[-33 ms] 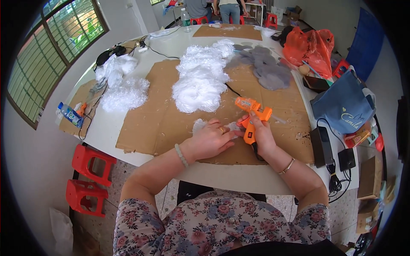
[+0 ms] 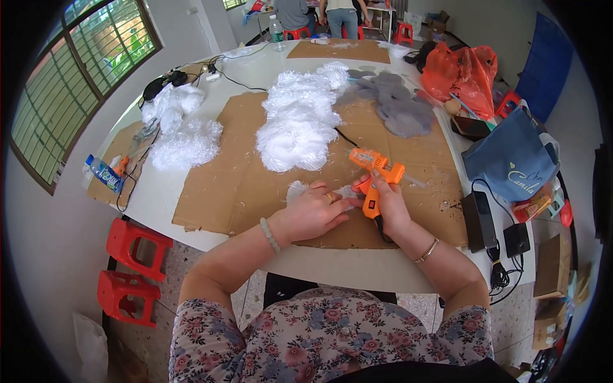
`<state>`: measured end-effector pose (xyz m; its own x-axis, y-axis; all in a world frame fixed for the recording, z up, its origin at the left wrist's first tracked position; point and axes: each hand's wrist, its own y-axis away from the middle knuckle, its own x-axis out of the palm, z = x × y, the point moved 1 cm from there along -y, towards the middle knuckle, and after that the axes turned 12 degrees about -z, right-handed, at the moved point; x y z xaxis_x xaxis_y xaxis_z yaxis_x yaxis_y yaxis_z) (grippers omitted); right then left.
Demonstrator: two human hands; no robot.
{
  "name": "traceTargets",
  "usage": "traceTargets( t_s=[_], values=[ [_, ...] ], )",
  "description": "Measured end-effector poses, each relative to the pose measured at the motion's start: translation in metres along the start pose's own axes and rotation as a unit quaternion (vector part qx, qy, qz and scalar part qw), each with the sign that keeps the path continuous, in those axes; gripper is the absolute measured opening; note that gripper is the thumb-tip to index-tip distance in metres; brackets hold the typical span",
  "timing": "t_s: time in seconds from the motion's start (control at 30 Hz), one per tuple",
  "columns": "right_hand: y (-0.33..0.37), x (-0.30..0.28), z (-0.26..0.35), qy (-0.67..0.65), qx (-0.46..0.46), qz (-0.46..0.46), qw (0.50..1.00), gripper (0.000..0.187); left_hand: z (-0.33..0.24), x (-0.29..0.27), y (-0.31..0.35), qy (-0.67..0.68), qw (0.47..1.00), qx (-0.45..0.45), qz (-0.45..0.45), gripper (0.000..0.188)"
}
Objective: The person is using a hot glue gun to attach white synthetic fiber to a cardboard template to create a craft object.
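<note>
My right hand (image 2: 393,207) is closed around the handle of an orange hot glue gun (image 2: 372,199), whose nozzle end tilts away to the left and carries a clear glue stick (image 2: 414,180) at the back. My left hand (image 2: 311,212), with bent fingers, presses on a small white gauzy piece (image 2: 295,190) lying on the cardboard (image 2: 255,191). That piece is mostly hidden under the fingers. Both hands are close together, their fingertips nearly meeting below the gun. Beyond them lies a long pile of white fluffy strands (image 2: 294,150).
Grey translucent discs (image 2: 405,115) spread at the far right of the cardboard. More white strands (image 2: 185,143) lie left, near a bottle (image 2: 104,173). On the right stand a blue bag (image 2: 507,156), a red plastic bag (image 2: 460,76) and black power adapters (image 2: 479,220). Red stools (image 2: 137,246) stand left.
</note>
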<state>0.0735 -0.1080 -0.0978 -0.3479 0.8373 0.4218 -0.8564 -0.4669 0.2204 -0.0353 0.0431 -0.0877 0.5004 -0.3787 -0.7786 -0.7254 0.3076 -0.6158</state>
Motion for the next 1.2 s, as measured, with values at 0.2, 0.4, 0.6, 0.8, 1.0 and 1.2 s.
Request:
traceTargets(
  t_s=[0.2,0.4,0.6,0.8,1.0,1.2],
  values=[
    [0.01,0.0,-0.003,-0.018,0.013,-0.006,1.0,0.025,-0.01,-0.016,-0.005,0.048,0.994,-0.041,-0.091,0.025],
    [0.005,0.0,-0.004,-0.003,0.006,0.001,1.0,0.028,0.016,-0.004,-0.004,0.054,0.981,-0.163,-0.087,0.02],
    [-0.006,0.001,0.002,0.003,0.017,0.011,1.0,0.031,0.029,-0.012,-0.002,0.139,0.932,-0.291,-0.166,0.021],
    [-0.003,-0.001,-0.001,0.009,-0.007,-0.003,1.0,0.031,0.043,0.0,0.005,0.16,0.928,-0.299,-0.152,0.02],
    [0.001,-0.002,-0.003,0.005,-0.009,0.017,1.0,0.032,0.039,0.024,-0.001,-0.004,0.987,-0.132,-0.086,0.027],
    [0.003,-0.001,-0.001,0.006,-0.009,0.007,1.0,0.031,0.034,0.024,-0.003,-0.029,0.994,-0.083,-0.062,0.029]
  ],
)
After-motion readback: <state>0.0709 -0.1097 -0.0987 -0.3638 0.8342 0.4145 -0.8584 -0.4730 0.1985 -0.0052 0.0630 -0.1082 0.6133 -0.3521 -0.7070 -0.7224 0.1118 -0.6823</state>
